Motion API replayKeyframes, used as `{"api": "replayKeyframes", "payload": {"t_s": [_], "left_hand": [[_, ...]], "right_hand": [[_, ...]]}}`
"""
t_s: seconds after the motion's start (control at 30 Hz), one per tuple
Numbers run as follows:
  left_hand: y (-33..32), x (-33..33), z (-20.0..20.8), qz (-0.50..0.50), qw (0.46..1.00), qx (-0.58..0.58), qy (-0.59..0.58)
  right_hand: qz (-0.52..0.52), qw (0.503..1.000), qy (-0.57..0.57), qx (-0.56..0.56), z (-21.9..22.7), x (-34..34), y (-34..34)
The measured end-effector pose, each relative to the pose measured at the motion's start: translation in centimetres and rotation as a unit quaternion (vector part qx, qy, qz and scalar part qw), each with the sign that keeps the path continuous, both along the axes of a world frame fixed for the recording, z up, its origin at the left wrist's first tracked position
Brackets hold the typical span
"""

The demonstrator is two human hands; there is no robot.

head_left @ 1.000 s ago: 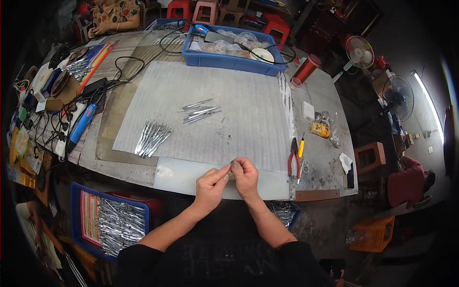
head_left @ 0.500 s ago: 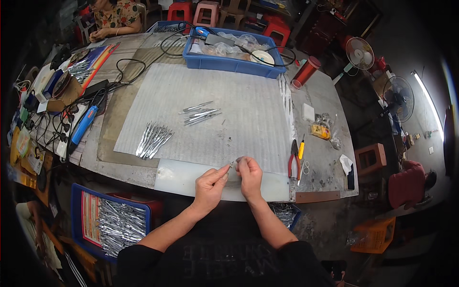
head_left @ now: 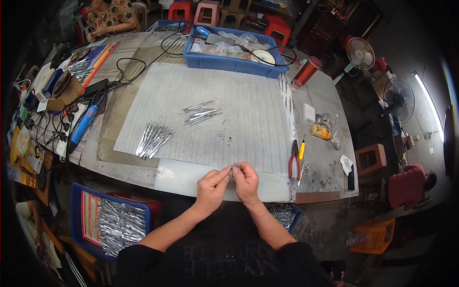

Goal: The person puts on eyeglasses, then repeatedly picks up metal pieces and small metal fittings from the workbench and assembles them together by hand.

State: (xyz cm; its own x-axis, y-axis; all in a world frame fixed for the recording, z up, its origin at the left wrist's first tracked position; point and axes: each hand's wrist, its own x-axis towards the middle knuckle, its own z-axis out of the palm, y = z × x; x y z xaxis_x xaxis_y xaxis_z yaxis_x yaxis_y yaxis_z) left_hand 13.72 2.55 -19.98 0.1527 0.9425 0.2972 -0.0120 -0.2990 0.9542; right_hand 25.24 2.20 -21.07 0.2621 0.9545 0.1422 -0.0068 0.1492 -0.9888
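My left hand (head_left: 210, 186) and my right hand (head_left: 245, 182) meet over the near edge of the table, above a pale glass-like plate (head_left: 179, 177). Their fingertips are pinched together around a small metal piece (head_left: 233, 165), mostly hidden and too small to name. Just beyond, a few tiny metal parts (head_left: 230, 140) lie on the white foam sheet (head_left: 258, 115). A fanned pile of slim silvery metal tools (head_left: 154, 139) rests to the left, with a smaller group of the same tools (head_left: 201, 115) farther back.
Pliers (head_left: 293, 160), a yellow screwdriver (head_left: 301, 149) and small scissors (head_left: 306, 167) lie on the right. A blue tray (head_left: 234, 68) of bags stands at the back. Left are a blue power tool (head_left: 85, 125) with cables and, lower, a blue bin (head_left: 148, 225) of metal tools.
My right hand has come slightly down and left, turning so its thumb and fingers close nearer to my left fingertips. The small piece between them is now more covered.
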Motion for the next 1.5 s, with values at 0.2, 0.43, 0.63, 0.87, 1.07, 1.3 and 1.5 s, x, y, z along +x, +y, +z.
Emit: {"api": "replayKeyframes", "payload": {"t_s": [0.2,0.43,0.63,0.87,1.07,1.3,1.5], "left_hand": [[-0.2,0.2,-0.3,-0.008,0.999,-0.025,-0.021],[-0.3,0.2,-0.5,-0.010,1.000,-0.020,-0.014],[-0.3,0.5,-0.7,-0.012,0.999,-0.049,-0.018],[-0.5,0.8,-0.3,0.000,1.000,-0.003,-0.001],[-0.5,1.0,-0.2,-0.002,1.000,0.011,0.006],[-0.6,1.1,-0.8,-0.005,1.000,0.009,-0.004],[-0.7,1.0,-1.3,-0.048,0.997,-0.053,-0.029]], "right_hand": [[-0.010,0.997,0.079,0.016,-0.2,-0.5,-0.2],[-0.018,0.999,0.027,0.032,-0.2,-0.3,-0.3],[-0.035,0.998,-0.052,0.023,-0.5,0.0,-0.4],[-0.003,0.998,0.063,0.004,0.0,0.0,-0.8],[0.003,0.998,0.062,-0.003,0.0,0.3,-1.1],[-0.018,0.999,0.028,0.008,-0.6,0.4,-1.3],[-0.025,0.999,0.021,0.001,-0.3,0.6,-1.3]]}}
